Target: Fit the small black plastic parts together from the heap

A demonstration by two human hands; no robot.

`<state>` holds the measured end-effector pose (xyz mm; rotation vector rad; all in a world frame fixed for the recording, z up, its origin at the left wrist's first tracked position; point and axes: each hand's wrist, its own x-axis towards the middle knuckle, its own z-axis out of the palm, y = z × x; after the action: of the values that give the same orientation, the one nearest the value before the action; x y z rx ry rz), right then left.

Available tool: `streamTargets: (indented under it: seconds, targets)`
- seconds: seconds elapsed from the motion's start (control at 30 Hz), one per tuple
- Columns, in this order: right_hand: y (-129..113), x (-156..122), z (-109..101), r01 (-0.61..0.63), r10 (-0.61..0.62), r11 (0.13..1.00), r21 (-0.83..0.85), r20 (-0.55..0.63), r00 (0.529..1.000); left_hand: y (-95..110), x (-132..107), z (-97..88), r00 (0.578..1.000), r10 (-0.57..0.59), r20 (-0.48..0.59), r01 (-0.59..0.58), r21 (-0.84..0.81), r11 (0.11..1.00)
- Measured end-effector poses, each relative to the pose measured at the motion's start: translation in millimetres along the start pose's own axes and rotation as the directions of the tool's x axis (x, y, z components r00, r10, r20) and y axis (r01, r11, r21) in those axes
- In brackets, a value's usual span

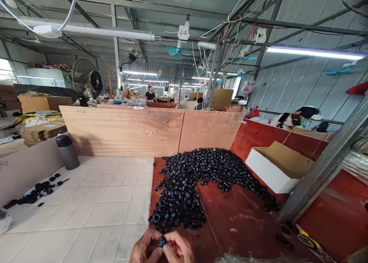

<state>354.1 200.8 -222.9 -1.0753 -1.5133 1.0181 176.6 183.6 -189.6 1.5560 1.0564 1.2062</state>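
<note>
left hand (146, 248) and right hand (178, 248) are curled close together at the bottom of the view, their fingers pinching one small black ring (162, 241) between them, just below a big heap of black rings (184, 186) on a red wooden board (238, 217), with a white cardboard box (276, 167) beyond and a plywood panel (123, 131) behind

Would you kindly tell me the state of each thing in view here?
small black part, pinched between both hands
left hand, gripping it
right hand, gripping it
heap of black parts, loose, spread on a red board
white cardboard box, open
grey bin, lid on
</note>
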Motion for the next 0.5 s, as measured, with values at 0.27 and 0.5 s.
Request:
streamTargets:
  seconds: [0.27,0.5]
  targets:
    - [-78,-19,-19,-0.235,0.231,0.972,0.023,0.109,0.967,49,-22,5.2,0.998,0.065,0.025,-0.07,0.289,0.955]
    - [-82,-43,-44,-0.246,0.288,0.941,-0.231,0.168,0.943,78,-57,-3.5,0.977,-0.063,0.205,-0.027,0.409,0.912]
